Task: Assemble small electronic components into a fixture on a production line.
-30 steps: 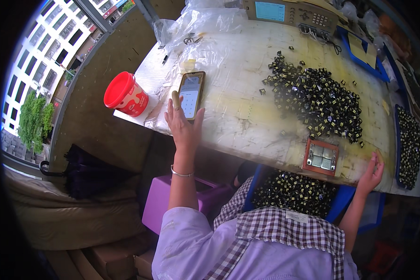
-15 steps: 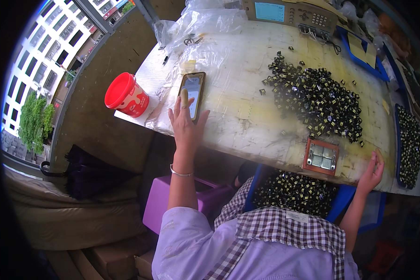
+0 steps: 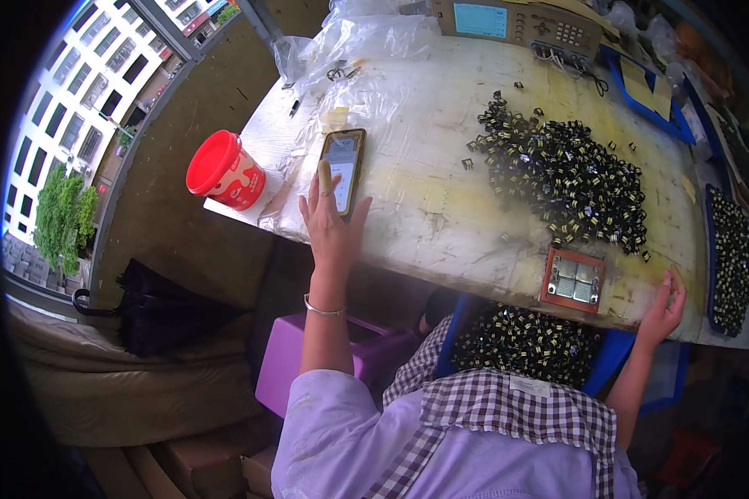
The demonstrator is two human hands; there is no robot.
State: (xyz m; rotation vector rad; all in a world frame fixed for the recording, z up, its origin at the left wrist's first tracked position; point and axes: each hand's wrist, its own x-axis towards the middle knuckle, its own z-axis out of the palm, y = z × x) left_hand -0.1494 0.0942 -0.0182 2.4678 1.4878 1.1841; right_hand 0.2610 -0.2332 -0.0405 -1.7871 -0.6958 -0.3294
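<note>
Near the front edge of the tabletop (image 3: 441, 200), the phone (image 3: 344, 156) is lying, seemingly for easy reach, while the left hand (image 3: 334, 233) and right hand (image 3: 661, 312) are grasping nothing.

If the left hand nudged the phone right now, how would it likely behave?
The phone looks like a flat, rigid slab, so it would probably slide whole rather than bend or roll. It lies screen up on the table, so tipping seems unlikely. Its smooth screen may be slippery under the left hand.
</note>
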